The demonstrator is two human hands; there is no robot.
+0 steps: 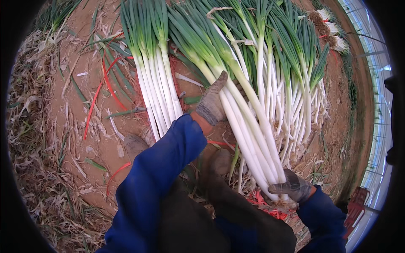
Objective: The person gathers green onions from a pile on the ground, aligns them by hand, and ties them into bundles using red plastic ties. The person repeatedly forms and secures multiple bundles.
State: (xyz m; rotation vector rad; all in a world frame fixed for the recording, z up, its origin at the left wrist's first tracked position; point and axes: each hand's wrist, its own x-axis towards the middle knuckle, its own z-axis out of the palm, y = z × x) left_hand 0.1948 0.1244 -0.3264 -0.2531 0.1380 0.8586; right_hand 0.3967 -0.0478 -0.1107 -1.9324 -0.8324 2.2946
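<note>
A bunch of long green onions (pixel 250 126) slants across the middle, white stalks toward me and green leaves away. Around its upper white part wraps my gloved left hand (pixel 212 98), thumb on top. My right hand (pixel 291 186), also gloved, grips the same bunch just above the roots. To the left, several cleaned green onions (pixel 159 91) lie side by side on the ground, partly covered by my blue sleeve. A large heap of loose green onions (pixel 294 104) with dry roots and husks lies on the right, partly behind the bunch I hold.
Red plastic strips (pixel 98 96) lie on the bare soil (pixel 76 110), with more red strips (pixel 275 212) by my right hand. Dry husks and leaves (pixel 34 151) pile up at the far left. Tied bundles (pixel 335 33) rest at the upper right. A dark red plastic object (pixel 356 208) stands lower right.
</note>
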